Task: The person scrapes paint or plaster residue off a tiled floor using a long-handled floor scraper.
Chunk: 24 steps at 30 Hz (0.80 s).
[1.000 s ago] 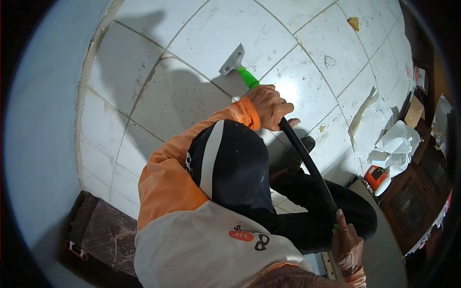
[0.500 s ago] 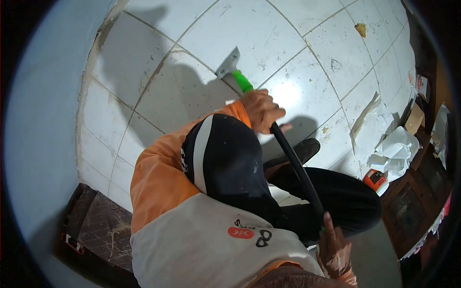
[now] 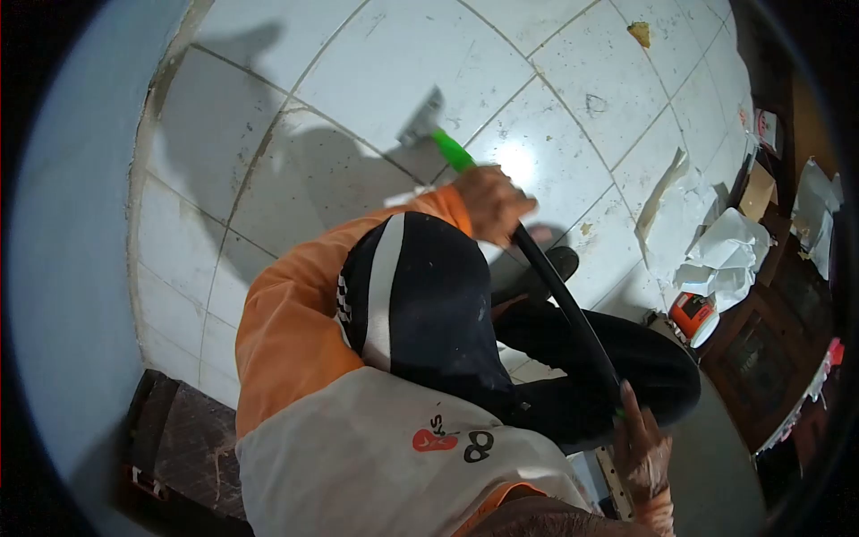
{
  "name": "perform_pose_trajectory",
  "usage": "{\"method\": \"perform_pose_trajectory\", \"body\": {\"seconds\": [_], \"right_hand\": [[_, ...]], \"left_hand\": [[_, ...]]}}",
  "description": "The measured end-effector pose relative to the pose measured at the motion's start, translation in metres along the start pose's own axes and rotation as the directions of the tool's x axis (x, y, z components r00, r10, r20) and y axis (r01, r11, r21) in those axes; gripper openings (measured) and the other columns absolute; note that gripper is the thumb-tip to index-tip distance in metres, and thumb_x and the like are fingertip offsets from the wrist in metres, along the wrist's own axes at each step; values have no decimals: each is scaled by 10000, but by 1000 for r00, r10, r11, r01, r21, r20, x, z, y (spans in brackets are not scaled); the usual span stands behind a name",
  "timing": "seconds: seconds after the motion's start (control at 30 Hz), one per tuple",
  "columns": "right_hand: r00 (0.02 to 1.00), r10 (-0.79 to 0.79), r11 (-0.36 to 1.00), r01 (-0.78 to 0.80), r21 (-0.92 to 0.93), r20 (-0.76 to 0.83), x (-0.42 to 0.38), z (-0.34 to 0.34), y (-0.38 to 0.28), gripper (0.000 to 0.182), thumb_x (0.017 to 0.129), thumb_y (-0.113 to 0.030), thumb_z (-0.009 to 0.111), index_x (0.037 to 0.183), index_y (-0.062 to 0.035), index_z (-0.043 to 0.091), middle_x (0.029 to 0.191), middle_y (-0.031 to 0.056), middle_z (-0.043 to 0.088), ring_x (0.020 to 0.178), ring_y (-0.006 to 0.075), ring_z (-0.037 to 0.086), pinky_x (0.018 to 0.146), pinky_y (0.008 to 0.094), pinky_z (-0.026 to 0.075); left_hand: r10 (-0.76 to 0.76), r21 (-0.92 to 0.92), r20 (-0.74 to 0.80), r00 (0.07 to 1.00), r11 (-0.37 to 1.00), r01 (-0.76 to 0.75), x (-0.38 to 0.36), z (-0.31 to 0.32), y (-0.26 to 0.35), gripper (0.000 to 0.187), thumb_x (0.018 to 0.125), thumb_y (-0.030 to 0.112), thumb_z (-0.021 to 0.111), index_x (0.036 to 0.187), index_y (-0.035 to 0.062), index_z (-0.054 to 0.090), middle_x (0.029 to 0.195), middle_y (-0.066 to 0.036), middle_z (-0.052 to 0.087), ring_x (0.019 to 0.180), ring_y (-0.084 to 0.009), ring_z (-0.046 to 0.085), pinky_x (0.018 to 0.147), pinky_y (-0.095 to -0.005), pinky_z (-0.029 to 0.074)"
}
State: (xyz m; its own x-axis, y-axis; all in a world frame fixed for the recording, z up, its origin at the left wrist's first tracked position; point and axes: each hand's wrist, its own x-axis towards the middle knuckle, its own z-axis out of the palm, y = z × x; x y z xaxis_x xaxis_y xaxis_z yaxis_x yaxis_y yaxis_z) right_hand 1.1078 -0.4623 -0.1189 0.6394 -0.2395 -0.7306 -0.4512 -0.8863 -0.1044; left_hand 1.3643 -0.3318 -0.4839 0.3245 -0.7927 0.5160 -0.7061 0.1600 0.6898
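Note:
A long-handled scraper runs diagonally from the tiled floor toward my right side. Its flat grey blade (image 3: 420, 118), smeared by motion, is over the tiles, joined to a bright green neck (image 3: 454, 150) and a black handle (image 3: 573, 309). My left hand (image 3: 492, 204) is wrapped round the handle just behind the green neck. Down by my right thigh, my right hand (image 3: 642, 447) is closed at the handle's rear end, its index finger lying along it. The handle passes over my bent right leg (image 3: 617, 358).
Crumpled white plastic sheets (image 3: 729, 255) and an orange tub (image 3: 693, 315) lie at right, beside a brown wooden cabinet (image 3: 761, 358). A yellowish chip (image 3: 639, 34) is on the floor. A blue wall (image 3: 80, 224) borders the left; a dark brown object (image 3: 192, 438) stands lower left.
The scraper has drawn back a little over the tiles toward my body, both hands going with it. My right hand is farther to the right. The whole view has shifted slightly.

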Motion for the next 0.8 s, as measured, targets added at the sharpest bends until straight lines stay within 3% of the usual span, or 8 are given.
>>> {"method": "perform_pose_trajectory", "body": {"seconds": [0.07,0.2,0.3,0.43,0.47,0.57,0.63,0.8], "right_hand": [[997,76,997,-76,-24,19,-26,-7,10,665,945,-80,659,1570,-160,444,773,113,571,553,258,578,494,407,474],[998,67,997,-66,36,-22,-25,-3,21,642,954,-68,638,1564,-154,454,773,126,598,572,271,590,509,409,468],[996,68,996,-64,69,-60,4,0,16,628,960,-56,631,1559,-146,463,768,120,594,566,258,584,515,406,463],[994,88,989,-80,123,-59,16,1,8,635,959,-50,634,1563,-143,460,760,103,584,564,246,569,532,403,463],[993,64,993,-54,110,-98,7,6,15,638,959,-51,635,1565,-145,458,754,102,583,567,246,571,539,403,466],[992,93,994,-87,69,-90,-1,4,16,639,957,-49,638,1564,-136,459,737,105,582,578,247,584,558,405,473],[994,7,999,-3,39,-109,16,-1,17,645,957,-43,638,1568,-129,449,732,106,580,575,233,588,540,390,478],[988,-68,992,82,100,-142,97,-5,-14,654,961,-60,655,1573,-125,434,742,96,586,566,213,590,496,374,477]], "left_hand": [[72,-179,189,979,983,-38,16,18,16,497,961,524,660,683,122,570,471,-39,545,438,-225,572,560,-355,503],[123,-208,270,955,976,-67,20,36,13,482,973,496,659,680,128,552,456,-23,534,407,-216,556,528,-359,487],[102,-39,80,992,994,-99,28,23,-13,487,972,477,664,644,134,552,453,-23,537,394,-221,549,517,-370,486],[129,18,172,977,991,-134,32,6,-27,479,970,456,671,633,133,566,455,-34,542,389,-231,550,518,-374,493],[169,-62,63,984,984,-165,34,19,-24,479,976,449,663,636,129,556,439,-31,512,374,-227,530,496,-367,475],[116,-66,193,974,992,-105,33,27,-19,459,979,440,659,651,130,578,438,-38,510,370,-221,522,499,-361,464],[108,-44,76,991,993,-105,34,18,-32,447,969,441,670,656,132,589,448,-37,523,381,-223,533,504,-362,469],[147,239,39,988,959,-152,42,-59,-108,432,917,397,736,614,131,579,462,-47,529,412,-253,556,533,-381,504]]}}
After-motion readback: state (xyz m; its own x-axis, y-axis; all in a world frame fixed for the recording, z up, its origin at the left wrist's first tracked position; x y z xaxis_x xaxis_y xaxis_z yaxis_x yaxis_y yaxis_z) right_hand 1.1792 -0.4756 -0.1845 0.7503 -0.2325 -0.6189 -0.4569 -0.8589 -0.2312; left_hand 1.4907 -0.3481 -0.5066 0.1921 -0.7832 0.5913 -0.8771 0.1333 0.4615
